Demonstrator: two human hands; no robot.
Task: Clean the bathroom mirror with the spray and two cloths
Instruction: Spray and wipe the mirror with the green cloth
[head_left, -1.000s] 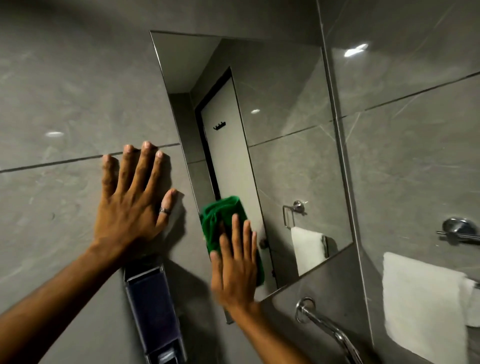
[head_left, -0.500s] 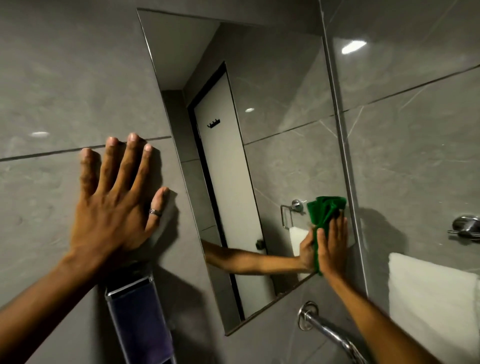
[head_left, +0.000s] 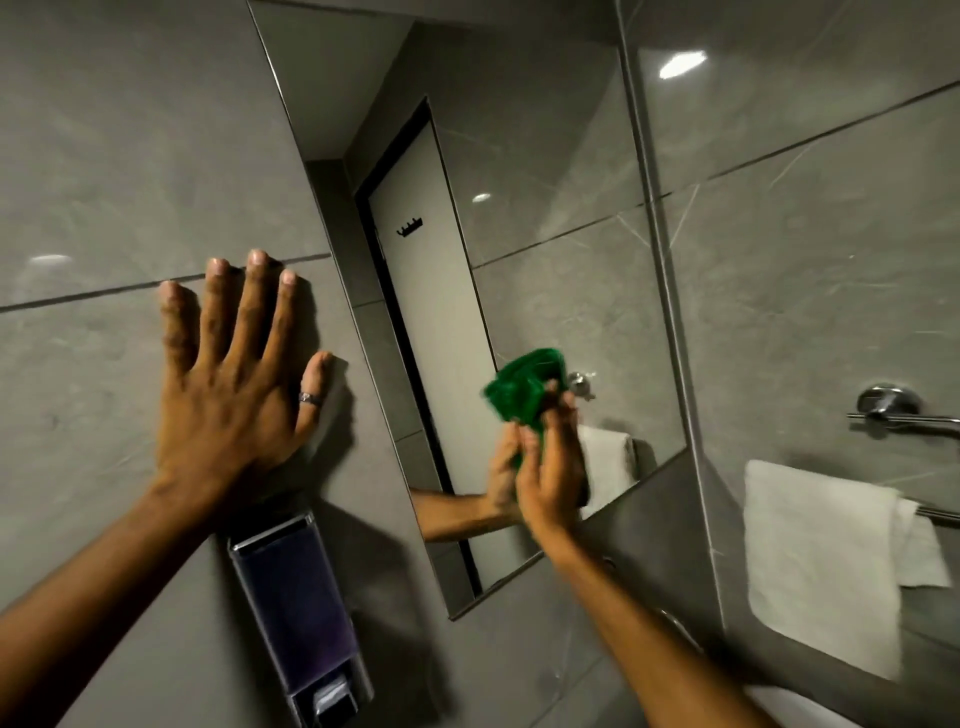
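Note:
The frameless mirror (head_left: 545, 171) hangs on the grey tiled wall and reflects a white door and grey tiles. My right hand (head_left: 553, 473) presses a bunched green cloth (head_left: 522, 392) flat against the lower middle of the glass; its reflection meets it there. My left hand (head_left: 239, 384) lies flat on the wall tile to the left of the mirror, fingers spread, a ring on the thumb, holding nothing. No spray bottle and no second cloth are in view.
A wall-mounted soap dispenser (head_left: 296, 618) with a dark tank sits just below my left wrist. On the right wall a chrome towel bar (head_left: 893, 410) carries a white towel (head_left: 821, 561). A chrome pipe shows below the mirror, partly behind my right forearm.
My right hand swept the green cloth from the mirror's lower left to its right edge, and has now come back left toward the lower middle. My left hand stayed flat on the wall.

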